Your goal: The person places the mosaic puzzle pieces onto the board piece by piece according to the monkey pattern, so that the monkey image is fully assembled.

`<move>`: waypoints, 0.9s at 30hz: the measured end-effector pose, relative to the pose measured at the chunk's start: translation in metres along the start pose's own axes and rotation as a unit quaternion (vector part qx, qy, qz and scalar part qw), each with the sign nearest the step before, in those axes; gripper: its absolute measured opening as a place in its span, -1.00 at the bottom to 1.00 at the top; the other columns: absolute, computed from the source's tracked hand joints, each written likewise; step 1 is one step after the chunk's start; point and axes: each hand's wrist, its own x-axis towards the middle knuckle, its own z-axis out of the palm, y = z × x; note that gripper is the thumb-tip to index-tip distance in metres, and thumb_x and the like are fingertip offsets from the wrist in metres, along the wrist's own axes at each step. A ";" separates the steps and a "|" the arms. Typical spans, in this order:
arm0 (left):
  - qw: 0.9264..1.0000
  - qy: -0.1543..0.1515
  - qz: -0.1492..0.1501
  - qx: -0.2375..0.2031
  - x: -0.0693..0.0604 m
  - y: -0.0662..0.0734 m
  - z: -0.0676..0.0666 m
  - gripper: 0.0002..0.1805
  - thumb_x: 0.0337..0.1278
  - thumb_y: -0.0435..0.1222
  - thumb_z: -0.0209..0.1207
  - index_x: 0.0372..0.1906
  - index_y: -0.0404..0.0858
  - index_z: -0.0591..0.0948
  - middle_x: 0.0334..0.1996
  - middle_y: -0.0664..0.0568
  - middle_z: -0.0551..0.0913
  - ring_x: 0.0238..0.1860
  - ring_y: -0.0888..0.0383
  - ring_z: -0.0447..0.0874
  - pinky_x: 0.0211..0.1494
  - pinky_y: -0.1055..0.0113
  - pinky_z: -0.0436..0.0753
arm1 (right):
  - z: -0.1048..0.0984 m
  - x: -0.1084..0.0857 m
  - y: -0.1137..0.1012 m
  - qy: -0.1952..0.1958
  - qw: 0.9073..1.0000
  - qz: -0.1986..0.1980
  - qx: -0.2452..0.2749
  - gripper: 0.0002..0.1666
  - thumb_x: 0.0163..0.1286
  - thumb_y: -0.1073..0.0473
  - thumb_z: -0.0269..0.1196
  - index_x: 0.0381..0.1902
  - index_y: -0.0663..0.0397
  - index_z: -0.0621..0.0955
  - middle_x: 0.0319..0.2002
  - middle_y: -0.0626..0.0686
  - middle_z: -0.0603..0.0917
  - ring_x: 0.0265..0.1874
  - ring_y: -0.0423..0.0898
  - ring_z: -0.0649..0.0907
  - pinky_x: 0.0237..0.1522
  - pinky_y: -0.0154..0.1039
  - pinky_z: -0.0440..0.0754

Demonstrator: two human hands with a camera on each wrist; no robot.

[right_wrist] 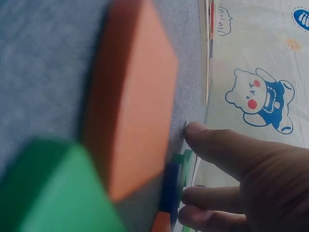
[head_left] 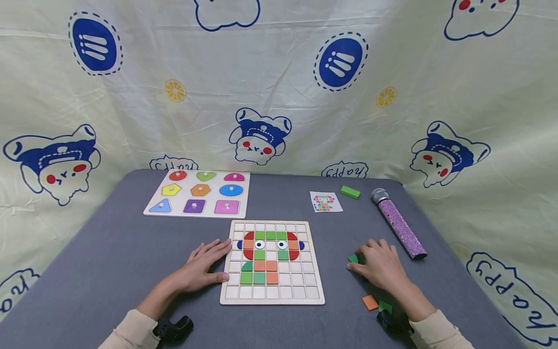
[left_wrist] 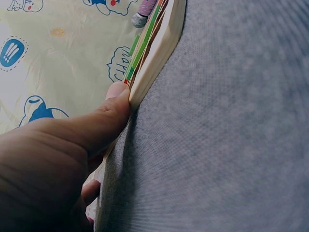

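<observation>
My left hand (head_left: 198,270) rests against the left edge of the wooden grid board (head_left: 316,294), fingers extended; the left wrist view shows its thumb (left_wrist: 113,104) on the board's side (left_wrist: 161,58). Coloured tiles on the board form a face with two eyes, with green and orange tiles below. Right of the board, my right hand (head_left: 381,264) is lowered over loose pieces, a green piece (head_left: 353,259) by its fingertips. In the right wrist view, thumb and fingers stand apart around small green pieces (right_wrist: 186,157), beside a blue piece (right_wrist: 170,186).
Nearer the front right lie an orange square (head_left: 370,303) and a green piece (head_left: 385,306). Farther back are a shape board (head_left: 209,195), a pattern card (head_left: 326,201), a green block (head_left: 350,192) and a glittery purple microphone (head_left: 401,225). A printed cloth hangs behind the table.
</observation>
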 end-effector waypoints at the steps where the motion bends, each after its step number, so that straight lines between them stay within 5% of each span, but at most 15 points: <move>1: 1.000 0.000 0.000 -0.001 0.000 0.000 0.000 -0.14 0.10 0.06 0.20 0.43 -0.23 0.20 0.46 -0.11 0.16 0.49 -0.23 -0.10 0.42 -0.29 -0.25 | 0.000 0.000 0.000 -0.003 1.000 0.000 -0.001 -0.47 0.05 -0.19 0.38 -0.18 0.08 0.69 -0.20 0.11 0.62 -0.18 0.11 0.48 -0.30 -0.06 0.29; 10: 1.000 0.002 0.002 0.002 0.000 0.000 0.000 -0.14 0.10 0.06 0.20 0.43 -0.22 0.20 0.46 -0.11 0.16 0.49 -0.23 -0.09 0.42 -0.29 -0.24 | 0.001 0.000 0.000 0.000 1.000 -0.007 0.007 -0.59 0.08 -0.10 0.39 -0.22 0.04 0.71 -0.15 0.10 0.66 -0.16 0.11 0.50 -0.30 -0.08 0.30; 27: 1.000 0.003 0.005 0.000 0.000 0.000 0.000 -0.15 0.11 0.05 0.20 0.43 -0.24 0.20 0.46 -0.13 0.16 0.48 -0.26 -0.09 0.41 -0.31 -0.24 | 0.001 -0.002 -0.012 0.017 0.999 -0.045 0.015 -0.79 0.08 0.02 0.40 -0.35 -0.03 0.70 -0.36 -0.08 0.59 -0.33 -0.09 0.44 -0.35 -0.19 0.26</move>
